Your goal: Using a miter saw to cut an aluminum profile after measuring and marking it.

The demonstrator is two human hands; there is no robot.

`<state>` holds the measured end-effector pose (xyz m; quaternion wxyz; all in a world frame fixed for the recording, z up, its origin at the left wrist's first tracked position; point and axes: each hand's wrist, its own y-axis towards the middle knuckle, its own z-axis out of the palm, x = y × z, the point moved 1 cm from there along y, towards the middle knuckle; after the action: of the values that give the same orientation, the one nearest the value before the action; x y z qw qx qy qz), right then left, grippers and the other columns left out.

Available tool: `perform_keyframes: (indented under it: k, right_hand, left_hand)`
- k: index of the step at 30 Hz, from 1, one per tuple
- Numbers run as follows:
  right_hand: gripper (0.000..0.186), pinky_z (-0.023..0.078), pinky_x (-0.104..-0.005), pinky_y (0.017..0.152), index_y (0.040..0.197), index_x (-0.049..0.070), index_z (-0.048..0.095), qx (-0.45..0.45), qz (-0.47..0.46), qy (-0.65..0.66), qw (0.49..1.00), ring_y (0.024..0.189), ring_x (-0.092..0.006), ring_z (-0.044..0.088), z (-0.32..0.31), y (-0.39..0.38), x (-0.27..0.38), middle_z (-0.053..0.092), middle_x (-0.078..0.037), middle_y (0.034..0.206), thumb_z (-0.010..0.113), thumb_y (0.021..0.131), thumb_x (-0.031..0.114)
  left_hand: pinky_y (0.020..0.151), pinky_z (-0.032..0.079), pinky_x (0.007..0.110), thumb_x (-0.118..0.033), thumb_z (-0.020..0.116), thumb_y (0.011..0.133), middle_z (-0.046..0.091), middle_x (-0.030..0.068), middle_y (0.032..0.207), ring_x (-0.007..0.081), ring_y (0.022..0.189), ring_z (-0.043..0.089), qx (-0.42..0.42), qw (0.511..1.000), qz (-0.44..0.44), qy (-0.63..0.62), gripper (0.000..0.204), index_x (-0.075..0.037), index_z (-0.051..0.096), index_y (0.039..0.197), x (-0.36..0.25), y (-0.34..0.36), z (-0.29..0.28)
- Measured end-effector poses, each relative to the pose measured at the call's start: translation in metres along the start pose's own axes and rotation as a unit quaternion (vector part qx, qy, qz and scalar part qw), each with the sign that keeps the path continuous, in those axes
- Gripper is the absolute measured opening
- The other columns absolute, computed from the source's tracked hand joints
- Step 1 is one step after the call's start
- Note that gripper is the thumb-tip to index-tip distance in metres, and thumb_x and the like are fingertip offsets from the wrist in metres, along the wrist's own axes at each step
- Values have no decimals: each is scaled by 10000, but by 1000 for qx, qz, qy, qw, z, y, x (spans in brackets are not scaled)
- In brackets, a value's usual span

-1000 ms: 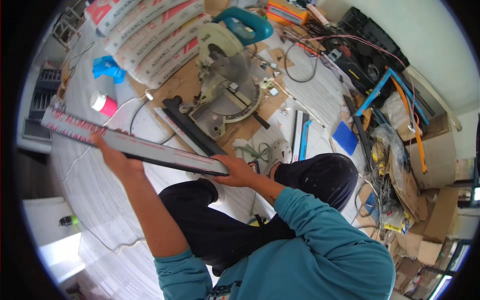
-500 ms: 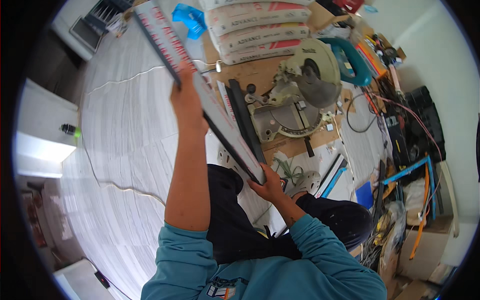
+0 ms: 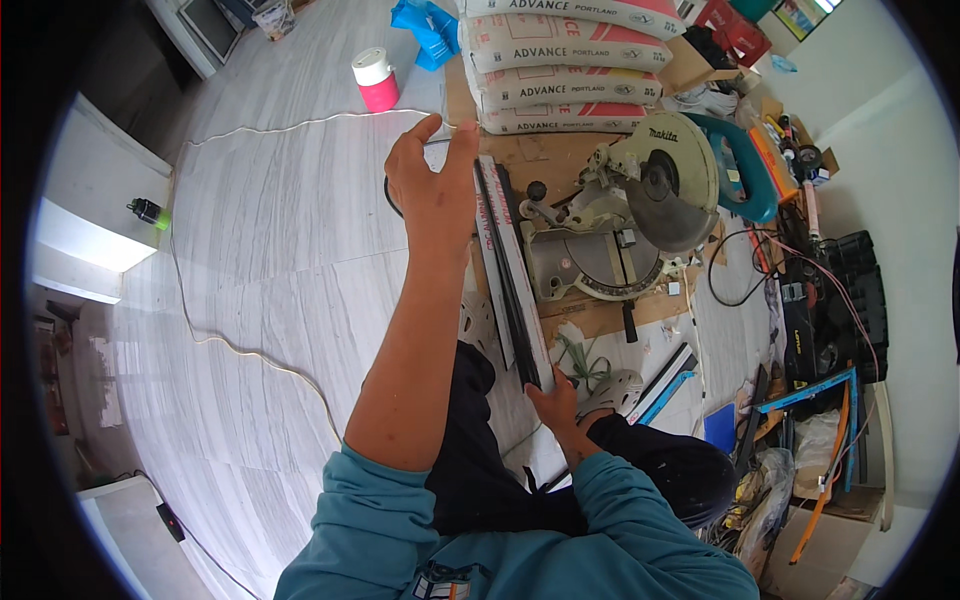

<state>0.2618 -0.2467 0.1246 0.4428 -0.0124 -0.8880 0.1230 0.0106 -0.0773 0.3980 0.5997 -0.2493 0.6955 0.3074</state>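
My right hand [image 3: 556,402] grips the near end of a long aluminium profile [image 3: 523,275] with a white printed film and a dark side. It lies along the left side of the miter saw [image 3: 590,262], beside other strips. Raised over the floor left of the profile's far end, my left hand [image 3: 432,180] has its fingers apart and nothing in them. The saw's round blade and its pale guard [image 3: 668,175] stand to the right of the profile.
Stacked cement bags [image 3: 565,85] stand beyond the saw. A pink jug with a white lid [image 3: 377,82] and a blue bag [image 3: 425,35] are at far left. A white cable [image 3: 262,357] crosses the tiled floor. Tools, a blue frame [image 3: 810,390] and boxes crowd the right wall.
The profile has come down from a raised slant to lie beside the saw. My left hand has let go of it and opened. My right hand still holds its near end.
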Motion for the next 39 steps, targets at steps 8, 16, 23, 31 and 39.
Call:
perform_keyframes:
  k: [8, 16, 23, 31, 39]
  right_hand:
    - [573, 515, -401, 840, 1182, -22, 590, -7, 73, 23, 997, 939, -350, 679, 22, 24, -23, 691, -220, 993, 761, 725, 280]
    - [674, 500, -410, 883, 1275, -6, 532, -51, 100, -75, 991, 1009, -362, 658, 39, 47, -62, 666, -249, 1090, 751, 733, 330]
    - [688, 479, -476, 904, 1343, 22, 482, -47, 112, -123, 985, 1019, -438, 614, 30, 46, -97, 650, -262, 1060, 662, 816, 425]
    - [699, 526, -484, 876, 1433, 182, 392, 130, 244, -186, 943, 989, -472, 606, 10, 16, -127, 318, -249, 1432, 690, 807, 103]
    - [731, 525, -494, 844, 1454, 199, 355, 113, 308, -89, 941, 1004, -502, 590, 8, 24, -115, 323, -291, 1377, 642, 812, 1]
  left_hand:
    - [1069, 290, 426, -366, 672, 886, 472, 178, 1288, 319, 1269, 367, 58, 998, 19, -32, 455, -24, 584, 1173, -13, -18, 15]
    - [1052, 316, 353, -320, 666, 905, 501, 152, 1246, 246, 1220, 432, 104, 988, -6, -111, 407, -13, 615, 1167, -14, -24, 35]
    - [1081, 264, 474, -365, 549, 970, 520, 39, 1371, 163, 1337, 375, 160, 981, -72, -86, 427, -98, 542, 1302, -27, -31, 42]
    - [1132, 214, 505, -382, 504, 977, 394, 92, 1488, 312, 1423, 198, 185, 975, -69, -98, 534, -55, 467, 1398, -8, -30, 40]
    - [1135, 209, 493, -405, 482, 986, 388, 105, 1495, 292, 1423, 222, 199, 970, -91, -106, 552, -66, 442, 1420, -12, -40, 47]
